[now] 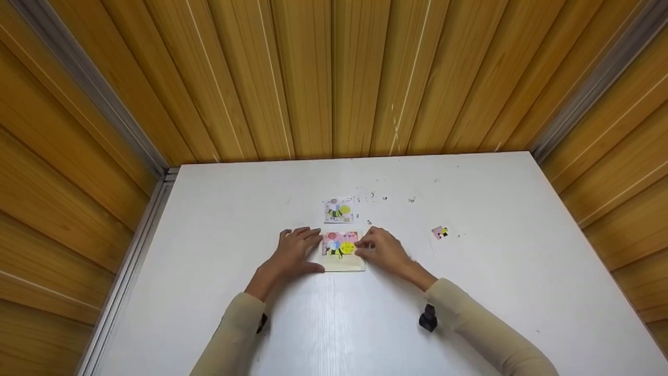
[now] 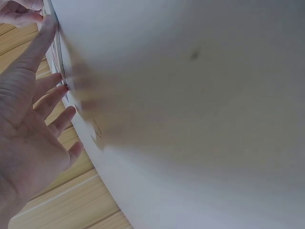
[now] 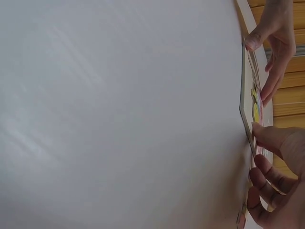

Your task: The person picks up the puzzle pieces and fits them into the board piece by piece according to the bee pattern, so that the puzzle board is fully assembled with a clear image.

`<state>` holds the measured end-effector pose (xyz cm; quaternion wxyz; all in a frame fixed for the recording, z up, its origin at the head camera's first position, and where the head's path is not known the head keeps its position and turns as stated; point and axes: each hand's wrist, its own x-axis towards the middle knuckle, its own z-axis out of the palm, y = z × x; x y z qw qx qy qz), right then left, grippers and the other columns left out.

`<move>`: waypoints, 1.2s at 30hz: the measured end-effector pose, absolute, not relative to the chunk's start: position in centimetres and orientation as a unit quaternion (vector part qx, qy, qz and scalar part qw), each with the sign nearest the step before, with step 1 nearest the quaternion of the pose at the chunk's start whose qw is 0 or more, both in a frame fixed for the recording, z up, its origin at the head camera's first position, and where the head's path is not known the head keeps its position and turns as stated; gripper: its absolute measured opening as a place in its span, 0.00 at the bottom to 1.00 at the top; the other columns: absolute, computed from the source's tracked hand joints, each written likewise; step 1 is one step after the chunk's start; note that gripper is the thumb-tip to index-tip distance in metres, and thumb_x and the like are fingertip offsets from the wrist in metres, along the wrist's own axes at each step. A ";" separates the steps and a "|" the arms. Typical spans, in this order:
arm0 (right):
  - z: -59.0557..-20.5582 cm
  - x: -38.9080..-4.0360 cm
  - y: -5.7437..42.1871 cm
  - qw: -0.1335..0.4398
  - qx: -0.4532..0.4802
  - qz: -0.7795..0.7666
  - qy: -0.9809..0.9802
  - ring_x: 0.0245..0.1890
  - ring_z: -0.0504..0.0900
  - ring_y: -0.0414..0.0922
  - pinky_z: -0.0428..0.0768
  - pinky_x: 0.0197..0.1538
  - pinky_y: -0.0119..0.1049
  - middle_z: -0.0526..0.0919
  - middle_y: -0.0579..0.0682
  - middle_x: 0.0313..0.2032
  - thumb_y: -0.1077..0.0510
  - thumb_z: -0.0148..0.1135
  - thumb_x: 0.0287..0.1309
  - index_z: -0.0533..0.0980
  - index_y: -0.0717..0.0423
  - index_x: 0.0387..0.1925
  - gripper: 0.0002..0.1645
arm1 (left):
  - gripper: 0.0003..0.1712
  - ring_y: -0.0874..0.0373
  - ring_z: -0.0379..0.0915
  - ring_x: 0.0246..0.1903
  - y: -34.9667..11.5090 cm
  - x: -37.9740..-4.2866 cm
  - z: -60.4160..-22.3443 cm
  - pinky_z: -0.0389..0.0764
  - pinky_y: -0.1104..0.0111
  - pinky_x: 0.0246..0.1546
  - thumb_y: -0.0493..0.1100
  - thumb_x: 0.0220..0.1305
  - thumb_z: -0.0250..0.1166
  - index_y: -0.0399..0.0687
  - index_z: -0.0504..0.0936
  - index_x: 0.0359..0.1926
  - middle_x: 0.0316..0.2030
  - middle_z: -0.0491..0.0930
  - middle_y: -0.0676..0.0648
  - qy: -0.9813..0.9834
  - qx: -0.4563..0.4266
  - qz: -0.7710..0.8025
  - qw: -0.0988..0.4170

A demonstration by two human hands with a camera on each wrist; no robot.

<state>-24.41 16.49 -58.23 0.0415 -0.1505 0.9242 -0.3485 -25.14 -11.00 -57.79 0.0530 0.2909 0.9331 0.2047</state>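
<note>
Cream-coloured, flat, nearly square puzzle board (image 1: 344, 263) lies on the white tabletop (image 1: 219, 219), between the person's two hands. Colourful picture pieces (image 1: 334, 244) in pink, pale blue, yellow and black occupy its upper part; the lower part shows bare cream surface. The lower border of the coloured area is uneven.

Left hand (image 1: 298, 251): placed at the board's left side. Its thumb touches the lower left corner, and its fingers extend, spread and slightly bent, toward the upper left corner. The left wrist view confirms the thumb against the board's edge.

Right hand (image 1: 385, 253): placed at the board's right side. Its thumb and index fingertip are at the right border of the coloured area, close to the yellow portion; the remaining fingers are bent. Whether the fingertips pinch a piece or merely press on the board, I cannot tell.

Beyond the board, just beside its far edge, lies a small, nearly square white card (image 1: 338, 210) printed with a similar picture. Well to the right lies a small pink, yellow and black fragment (image 1: 440, 233). Small dark specks (image 1: 385, 198) mark the surface near the card.

Both forearms wear beige sleeves (image 1: 469, 308); a black device (image 1: 428, 318) shows beneath the right wrist. Yellow-brown wood-grain panels (image 1: 308, 78) stand behind the table.
</note>
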 end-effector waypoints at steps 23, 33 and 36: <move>-54.7 -24.6 22.9 -0.016 -0.180 -0.351 0.919 0.35 0.83 0.43 0.76 0.37 0.28 0.86 0.52 0.36 0.61 0.70 0.62 0.86 0.62 0.47 0.13 | 0.49 0.40 0.63 0.72 -10.4 -25.7 -58.0 0.58 0.36 0.69 0.61 0.52 0.77 0.42 0.73 0.70 0.73 0.70 0.42 0.935 0.290 0.198 0.057; -53.9 -24.3 26.3 -0.046 -0.176 -0.338 0.924 0.34 0.84 0.48 0.84 0.41 0.51 0.87 0.55 0.35 0.64 0.69 0.61 0.86 0.65 0.47 0.13 | 0.49 0.40 0.63 0.72 -10.4 -25.4 -57.8 0.57 0.35 0.69 0.61 0.51 0.78 0.43 0.74 0.70 0.72 0.70 0.43 0.933 0.294 0.201 0.055; -54.0 -24.2 27.2 -0.045 -0.172 -0.337 0.924 0.34 0.84 0.48 0.84 0.41 0.47 0.88 0.56 0.35 0.65 0.69 0.61 0.86 0.65 0.47 0.12 | 0.48 0.40 0.63 0.72 -10.5 -25.3 -57.8 0.57 0.35 0.69 0.61 0.52 0.78 0.43 0.74 0.70 0.72 0.70 0.43 0.934 0.292 0.197 0.055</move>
